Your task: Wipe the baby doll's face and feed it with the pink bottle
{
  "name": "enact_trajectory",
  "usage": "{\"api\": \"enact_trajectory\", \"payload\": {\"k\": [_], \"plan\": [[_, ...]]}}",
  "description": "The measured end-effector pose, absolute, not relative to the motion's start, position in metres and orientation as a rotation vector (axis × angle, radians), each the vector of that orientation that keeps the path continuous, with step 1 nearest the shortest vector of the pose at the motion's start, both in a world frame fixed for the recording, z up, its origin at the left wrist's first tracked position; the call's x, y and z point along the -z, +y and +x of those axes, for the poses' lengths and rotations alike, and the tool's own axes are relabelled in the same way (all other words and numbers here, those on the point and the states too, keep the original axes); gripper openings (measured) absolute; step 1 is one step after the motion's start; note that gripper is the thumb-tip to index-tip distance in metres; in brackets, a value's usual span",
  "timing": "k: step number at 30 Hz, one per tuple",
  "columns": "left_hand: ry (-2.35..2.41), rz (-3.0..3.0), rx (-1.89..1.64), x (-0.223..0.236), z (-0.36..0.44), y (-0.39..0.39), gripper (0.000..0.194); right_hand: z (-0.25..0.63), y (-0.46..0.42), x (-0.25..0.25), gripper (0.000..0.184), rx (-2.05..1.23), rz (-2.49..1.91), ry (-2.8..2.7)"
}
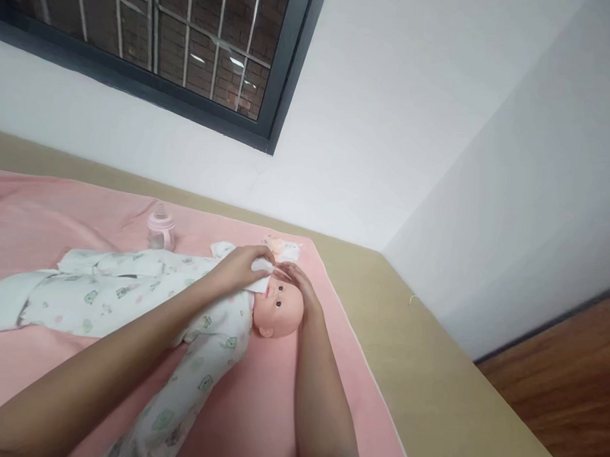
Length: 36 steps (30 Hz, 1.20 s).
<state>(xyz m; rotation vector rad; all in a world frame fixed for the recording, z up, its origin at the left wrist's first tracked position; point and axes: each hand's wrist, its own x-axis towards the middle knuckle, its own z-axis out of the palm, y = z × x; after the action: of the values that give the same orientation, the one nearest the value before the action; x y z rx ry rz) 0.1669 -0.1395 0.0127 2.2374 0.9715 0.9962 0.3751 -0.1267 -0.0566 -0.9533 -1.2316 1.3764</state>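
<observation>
A baby doll in a white printed outfit lies on its back with its head to the right. My left hand reaches over its chest and pinches a folded white tissue or cloth against the side of its face, by the mouth and cheek. On the far side of the doll's head, my right hand curves around the head, its fingertips close to my left fingers near the ear. Part of the far side of the head is hidden by the hands.
Under the doll is a pink blanket on a light wooden surface. A pink baby bottle stands beyond the doll's legs. A small white and orange packet lies behind my hands. A barred window is in the wall.
</observation>
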Motion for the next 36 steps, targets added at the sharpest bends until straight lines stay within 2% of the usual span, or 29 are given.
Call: {"api": "enact_trajectory", "payload": {"k": [5, 9, 16, 22, 27, 32, 36], "plan": [[1.031, 2.150, -1.191, -0.020, 0.156, -0.132, 0.024, 0.379, -0.141, 0.006, 0.032, -1.438, -0.913, -1.615], [1.048, 2.056, -1.263, -0.022, 0.152, -0.129, 0.027, 0.362, -0.153, -0.025, 0.037, -1.300, -1.025, -1.932], [1.025, 2.014, -1.258, -0.024, 0.153, -0.129, 0.029, 0.353, -0.155, -0.028, 0.034, -1.195, -0.965, -1.814], [1.008, 1.996, -1.270, -0.019, 0.154, -0.125, 0.031, 0.351, -0.159, -0.032, 0.034, -1.253, -0.959, -1.884], [1.015, 1.794, -1.438, -0.027, 0.136, -0.116, 0.055, 0.361, -0.143, -0.010, 0.039, -1.226, -0.971, -1.601], [1.257, 1.661, -1.780, -0.049, 0.090, -0.112, 0.042, 0.376, -0.124, 0.037, 0.044, -1.266, -0.992, -1.230], [1.432, 1.530, -1.889, -0.053, 0.055, -0.107, 0.035, 0.381, -0.113, 0.069, 0.048, -1.314, -1.125, -1.138]]}}
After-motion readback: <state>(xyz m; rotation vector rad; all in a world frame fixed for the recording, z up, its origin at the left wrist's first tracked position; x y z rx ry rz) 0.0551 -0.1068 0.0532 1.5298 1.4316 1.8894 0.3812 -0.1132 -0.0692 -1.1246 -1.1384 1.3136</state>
